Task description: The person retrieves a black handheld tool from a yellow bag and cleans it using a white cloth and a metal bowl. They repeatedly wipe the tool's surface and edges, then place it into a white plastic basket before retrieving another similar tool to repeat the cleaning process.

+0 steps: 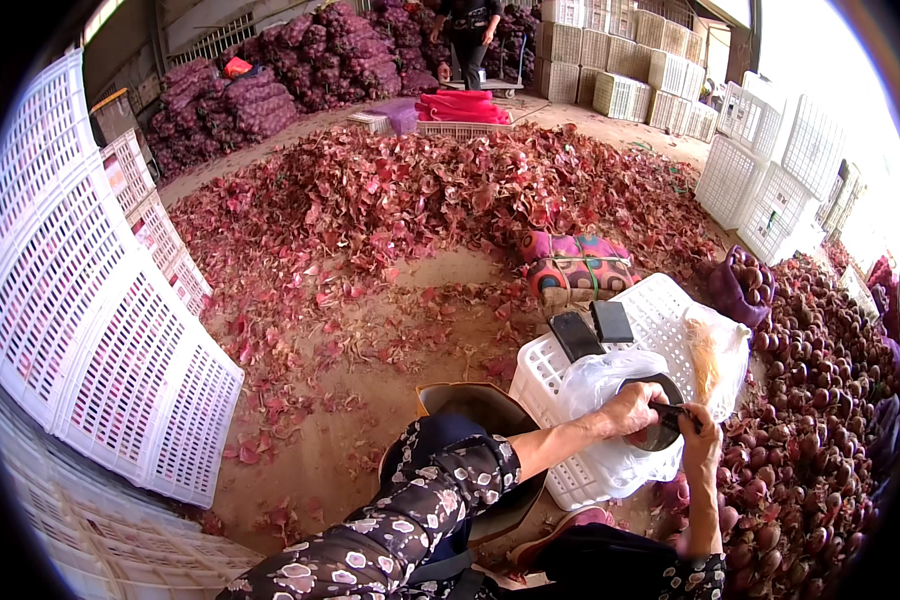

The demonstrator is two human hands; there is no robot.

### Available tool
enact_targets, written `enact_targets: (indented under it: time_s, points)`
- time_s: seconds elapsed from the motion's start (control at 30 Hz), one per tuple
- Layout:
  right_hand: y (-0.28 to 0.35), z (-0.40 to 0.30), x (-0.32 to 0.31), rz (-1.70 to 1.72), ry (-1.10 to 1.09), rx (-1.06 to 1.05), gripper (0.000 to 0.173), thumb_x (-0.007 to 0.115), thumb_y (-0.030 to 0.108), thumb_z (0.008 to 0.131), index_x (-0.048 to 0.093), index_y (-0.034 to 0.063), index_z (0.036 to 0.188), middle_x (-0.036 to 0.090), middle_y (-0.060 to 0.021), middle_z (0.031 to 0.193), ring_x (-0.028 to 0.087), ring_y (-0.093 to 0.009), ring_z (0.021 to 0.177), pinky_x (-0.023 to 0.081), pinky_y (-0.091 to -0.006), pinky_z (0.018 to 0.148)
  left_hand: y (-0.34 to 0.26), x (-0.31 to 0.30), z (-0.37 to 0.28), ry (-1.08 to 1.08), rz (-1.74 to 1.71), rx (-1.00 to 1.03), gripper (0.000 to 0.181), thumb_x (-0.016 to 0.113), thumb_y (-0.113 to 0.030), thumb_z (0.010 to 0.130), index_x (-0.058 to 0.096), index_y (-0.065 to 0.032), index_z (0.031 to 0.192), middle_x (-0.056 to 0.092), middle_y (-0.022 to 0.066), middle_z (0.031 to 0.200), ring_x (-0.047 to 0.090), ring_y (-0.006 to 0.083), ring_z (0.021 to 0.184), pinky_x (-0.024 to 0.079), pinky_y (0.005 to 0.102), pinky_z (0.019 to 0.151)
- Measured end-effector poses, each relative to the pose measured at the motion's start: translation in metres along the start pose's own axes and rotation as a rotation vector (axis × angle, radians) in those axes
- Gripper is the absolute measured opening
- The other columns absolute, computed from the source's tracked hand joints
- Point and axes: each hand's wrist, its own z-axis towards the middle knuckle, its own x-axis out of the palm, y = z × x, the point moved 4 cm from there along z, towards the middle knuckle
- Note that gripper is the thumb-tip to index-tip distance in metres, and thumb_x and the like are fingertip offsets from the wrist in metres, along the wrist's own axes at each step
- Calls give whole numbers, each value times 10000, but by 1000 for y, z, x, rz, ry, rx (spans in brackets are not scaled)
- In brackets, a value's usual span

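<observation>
My left hand (634,409) and my right hand (699,431) meet over an upturned white plastic crate (649,304). Between them they grip a small dark object (673,412), too small to identify. Just beneath it is a dark round bowl-like container (651,437), partly covered by my left hand, with a clear plastic bag (611,375) around it. A black smartphone (574,335) and a dark flat case (611,322) lie at the crate's far side. To the right, another plastic bag (729,341) bears a bundle of yellowish strands (703,360).
Loose red onions (802,420) cover the floor at right, near a purple mesh sack (741,287). Onion skins (435,191) are heaped ahead, beside a tied patterned bundle (581,262). White crates (112,292) stand at left. A person (471,34) stands at the back near stacked onion sacks (337,56).
</observation>
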Motion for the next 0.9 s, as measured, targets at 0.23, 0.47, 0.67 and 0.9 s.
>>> enact_targets:
  time_s: [0.23,0.47,0.67,0.9]
  points:
    - [16,-3,5,-123,16,-110,138,623,27,786,650,39,921,650,-83,805,612,-165,766,464,-292,702,8,-2,3,92,141,-49,179,580,-21,752,590,-7,931,605,70,676,592,130,504,478,281,414]
    - [10,-2,-7,-104,-19,-89,161,620,50,771,660,43,926,635,-101,797,604,-189,748,460,-299,701,-3,-3,8,33,273,-49,167,580,-31,695,631,-26,853,621,113,677,622,232,645,493,342,634]
    - [27,5,9,-46,3,-91,181,574,49,813,643,40,980,658,-130,886,640,-225,843,478,-313,757,13,-25,10,-271,615,537,179,622,-67,725,647,-85,901,595,118,822,618,256,705,499,344,647]
    - [14,12,-6,52,-103,-10,442,689,137,786,536,106,1200,615,-63,941,571,-153,805,464,-278,706,-5,-16,7,-90,168,-9,129,585,-96,834,658,-31,918,621,31,662,581,91,456,440,218,371]
